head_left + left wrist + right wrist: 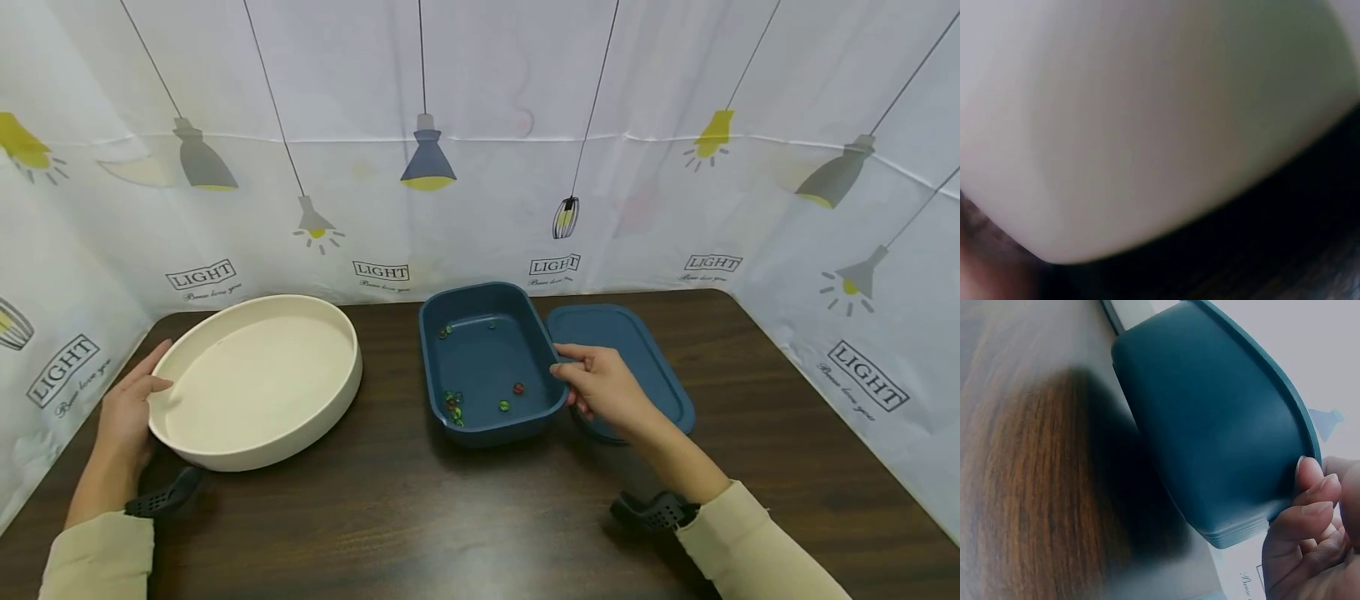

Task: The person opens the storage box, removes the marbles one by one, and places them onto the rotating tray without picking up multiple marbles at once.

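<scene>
On the left, my left hand (127,408) grips the rim of a round cream tray (255,375), thumb over the edge. Its pale side fills most of the left wrist view, blurred, above a dark shadow. My right hand (600,383) pinches the right rim of a dark blue rectangular container (487,358) between thumb and fingers. Inside lie several small glass marbles (453,407), mostly near the front left corner, plus a reddish marble (518,388) and a green marble (504,405). From the right wrist, the container's outer wall (1210,425) shows with curled fingers (1310,519) at its rim.
A flat blue lid (622,333) lies right of the container, partly behind my right hand. The dark wooden table (420,525) ends at a white curtain (480,208) printed with lamps, behind and along both sides. Black straps circle both wrists.
</scene>
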A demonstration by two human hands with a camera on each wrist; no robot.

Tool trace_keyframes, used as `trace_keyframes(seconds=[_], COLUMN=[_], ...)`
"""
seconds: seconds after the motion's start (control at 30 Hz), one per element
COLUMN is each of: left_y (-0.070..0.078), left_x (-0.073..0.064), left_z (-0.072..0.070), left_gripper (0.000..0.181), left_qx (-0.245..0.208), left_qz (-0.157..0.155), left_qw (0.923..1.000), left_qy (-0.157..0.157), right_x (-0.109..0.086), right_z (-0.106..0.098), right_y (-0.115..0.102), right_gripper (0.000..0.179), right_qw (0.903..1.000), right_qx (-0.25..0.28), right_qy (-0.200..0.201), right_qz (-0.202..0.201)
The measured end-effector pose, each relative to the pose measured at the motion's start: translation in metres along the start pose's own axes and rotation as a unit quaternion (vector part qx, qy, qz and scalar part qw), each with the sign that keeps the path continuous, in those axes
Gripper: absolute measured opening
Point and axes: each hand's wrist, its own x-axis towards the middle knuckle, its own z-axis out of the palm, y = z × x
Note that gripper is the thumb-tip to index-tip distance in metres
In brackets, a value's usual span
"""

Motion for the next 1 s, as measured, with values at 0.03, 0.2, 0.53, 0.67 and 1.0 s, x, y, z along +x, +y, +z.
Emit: trace_keyframes(seconds=[0.03,0.2,0.53,0.67,1.0], left_y=[0.000,0.000,-0.001,-0.001,-0.002], left_x=[0.000,0.001,0.001,0.001,0.004], left_z=[0.000,-0.002,-0.005,-0.003,0.003], left_gripper=[0.063,0.065,0.059,0.058,0.057], left_qx=[0.001,0.003,-0.021,-0.016,0.039], left_qz=[-0.002,-0.003,0.006,0.011,0.037], left_qw=[1.0000,1.0000,0.9982,0.9978,0.9973], left_qy=[0.002,0.002,0.055,0.064,0.050], right_x=[0.000,0.001,0.001,0.002,0.006], right_z=[-0.001,-0.002,-0.005,-0.006,-0.008], right_y=[0.000,0.001,0.004,0.007,0.014], right_gripper=[0.057,0.058,0.059,0.061,0.067], right_qw=[1.0000,1.0000,0.9997,0.9993,0.9962], right_qx=[0.001,0.006,-0.005,-0.015,-0.059], right_qy=[-0.001,-0.007,-0.025,-0.035,-0.063], right_qz=[0.001,0.002,-0.001,0.000,0.007])
